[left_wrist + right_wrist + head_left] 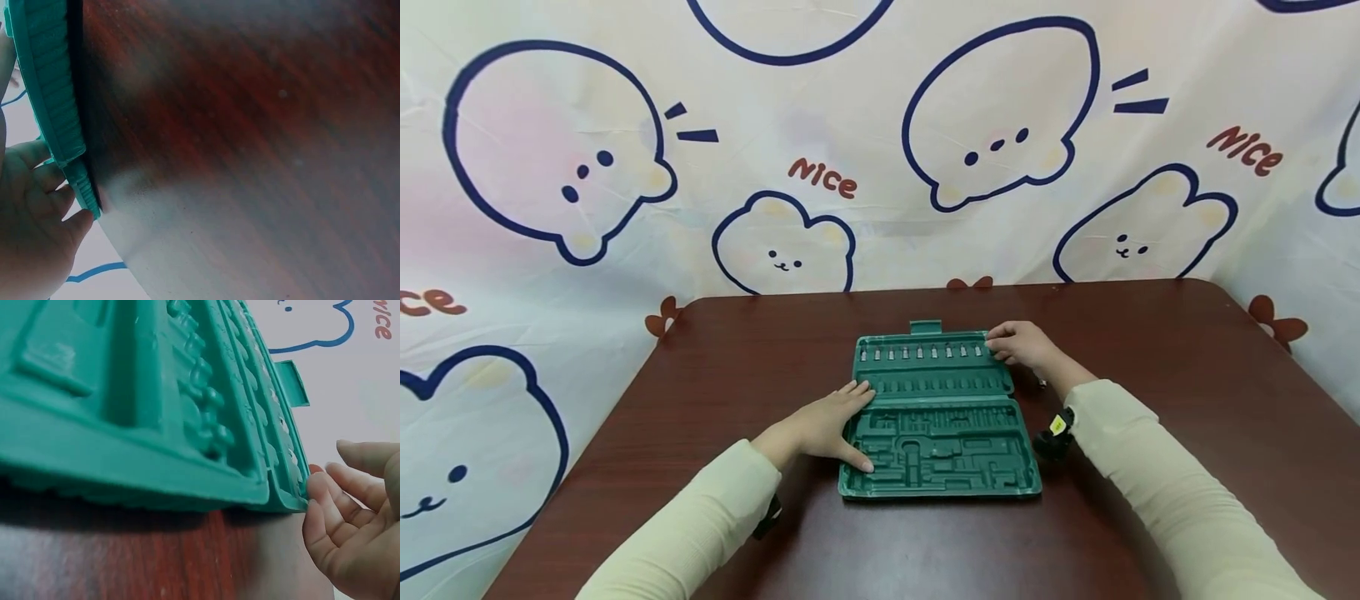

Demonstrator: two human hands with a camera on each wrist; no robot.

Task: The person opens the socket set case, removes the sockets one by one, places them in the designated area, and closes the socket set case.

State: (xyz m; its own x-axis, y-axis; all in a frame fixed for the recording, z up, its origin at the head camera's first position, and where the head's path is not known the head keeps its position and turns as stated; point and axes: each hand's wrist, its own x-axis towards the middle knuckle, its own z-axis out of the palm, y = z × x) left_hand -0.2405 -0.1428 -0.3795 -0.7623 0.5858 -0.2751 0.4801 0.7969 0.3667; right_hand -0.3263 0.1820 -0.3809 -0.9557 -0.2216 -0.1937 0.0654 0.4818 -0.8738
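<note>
A brown tabletop (pixel 1150 400) is seen against a cartoon-printed backdrop (pixel 820 125), with a green tool case (pixel 938 417) lying opened flat near its middle. The left hand (pixel 827 425) is laid on the case's left edge with fingers straight. The right hand (pixel 1022 343) is set at the far right corner, fingertips (pixel 319 487) lightly curled and touching the rim beside a row of metal bits (pixel 921 353).

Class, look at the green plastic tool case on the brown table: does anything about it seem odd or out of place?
The green moulded plastic tool case lies open and square on the brown wooden table. Its larger tool-shaped recesses are empty; only a row of small silver bits along the far edge is filled. The left hand and right hand touch its edges.
</note>
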